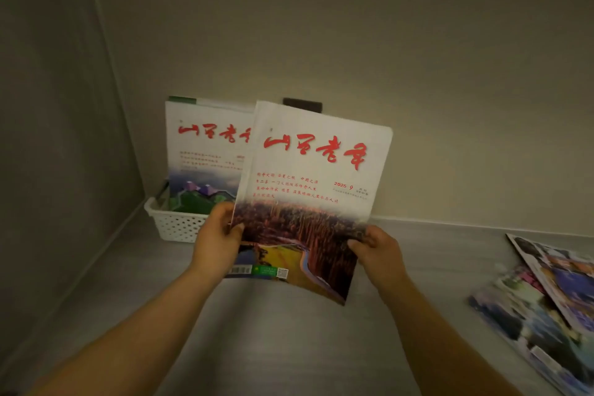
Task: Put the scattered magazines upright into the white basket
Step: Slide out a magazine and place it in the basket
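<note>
I hold a white magazine (308, 190) with red brush lettering and a reddish landscape photo, tilted upright above the surface. My left hand (217, 239) grips its lower left edge and my right hand (377, 254) grips its lower right edge. Behind it on the left, the white perforated basket (175, 225) sits in the corner. A similar magazine (205, 154) stands upright in the basket, leaning on the wall, with another one behind it. The held magazine covers the basket's right part.
Several colourful magazines (546, 305) lie flat and overlapping at the right edge of the grey surface. A wall stands close on the left and another behind the basket. A dark wall plate (302, 104) shows above the held magazine.
</note>
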Action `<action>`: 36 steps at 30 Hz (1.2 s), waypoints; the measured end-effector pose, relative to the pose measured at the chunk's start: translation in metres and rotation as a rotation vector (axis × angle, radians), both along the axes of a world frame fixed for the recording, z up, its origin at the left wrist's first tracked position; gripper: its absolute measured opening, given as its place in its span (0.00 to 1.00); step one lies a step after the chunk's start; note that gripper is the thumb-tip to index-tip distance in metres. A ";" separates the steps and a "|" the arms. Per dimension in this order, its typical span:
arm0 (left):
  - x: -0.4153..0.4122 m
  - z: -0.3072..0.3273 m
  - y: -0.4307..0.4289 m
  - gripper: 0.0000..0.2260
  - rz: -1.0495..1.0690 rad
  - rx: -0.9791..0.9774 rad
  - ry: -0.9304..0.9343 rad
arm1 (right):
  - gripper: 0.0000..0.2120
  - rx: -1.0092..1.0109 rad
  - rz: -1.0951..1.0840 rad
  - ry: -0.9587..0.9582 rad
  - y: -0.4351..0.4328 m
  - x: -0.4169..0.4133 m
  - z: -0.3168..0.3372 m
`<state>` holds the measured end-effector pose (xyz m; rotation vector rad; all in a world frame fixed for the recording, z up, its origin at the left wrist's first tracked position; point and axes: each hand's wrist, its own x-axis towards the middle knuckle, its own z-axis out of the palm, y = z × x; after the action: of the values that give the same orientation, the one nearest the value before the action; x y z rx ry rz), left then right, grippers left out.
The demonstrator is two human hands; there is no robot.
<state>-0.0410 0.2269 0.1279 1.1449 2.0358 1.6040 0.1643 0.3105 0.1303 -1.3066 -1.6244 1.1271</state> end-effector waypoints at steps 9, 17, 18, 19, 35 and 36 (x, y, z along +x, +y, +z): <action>-0.147 0.032 0.019 0.11 0.176 0.156 -0.107 | 0.06 0.366 -0.025 -0.264 0.022 -0.146 0.034; -0.207 0.014 0.054 0.07 0.250 0.117 -0.130 | 0.10 0.403 -0.071 -0.457 0.051 -0.203 0.027; -0.210 0.008 0.056 0.07 0.233 0.100 -0.131 | 0.10 0.389 -0.071 -0.453 0.054 -0.205 0.024; -0.213 0.003 0.058 0.07 0.214 0.090 -0.132 | 0.09 0.377 -0.067 -0.429 0.056 -0.205 0.020; -0.245 -0.034 0.085 0.12 0.222 -0.044 -0.048 | 0.09 0.259 0.002 -0.491 0.092 -0.248 -0.012; -0.246 -0.036 0.086 0.12 0.215 -0.053 -0.040 | 0.09 0.245 0.002 -0.493 0.093 -0.249 -0.014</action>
<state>-0.2865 0.3125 0.0924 0.8931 2.2249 1.6432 -0.0848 0.4032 0.1160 -1.4901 -2.0399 0.6027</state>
